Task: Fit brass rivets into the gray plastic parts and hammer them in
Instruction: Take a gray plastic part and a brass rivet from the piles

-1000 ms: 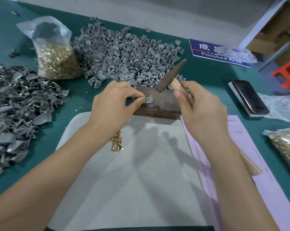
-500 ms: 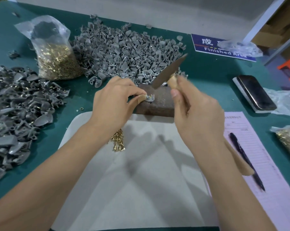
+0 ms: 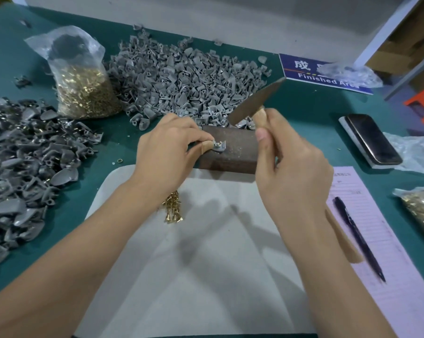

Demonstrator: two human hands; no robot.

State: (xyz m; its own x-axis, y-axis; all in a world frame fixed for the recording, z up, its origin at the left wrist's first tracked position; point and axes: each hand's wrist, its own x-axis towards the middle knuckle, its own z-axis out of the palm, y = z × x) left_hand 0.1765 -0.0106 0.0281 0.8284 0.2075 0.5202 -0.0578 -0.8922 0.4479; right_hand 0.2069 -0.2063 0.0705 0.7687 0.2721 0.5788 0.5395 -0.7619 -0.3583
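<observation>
On rusty block [image 3: 232, 152]: gray part [image 3: 219, 145] with rivet, pinched by left hand [image 3: 167, 154]. Hammer [image 3: 254, 103], gripped in right hand [image 3: 291, 172], raised slightly since a second ago; strike judged imminent.

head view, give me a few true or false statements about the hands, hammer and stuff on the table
1. The left hand pinches a gray part on the metal block. True.
2. The right hand holds a pen. False: it grips the hammer; the pen lies on the pink form.
3. The hammer head is raised off the block. True.
4. The phone lies left of the block. False: it lies to the right.
</observation>
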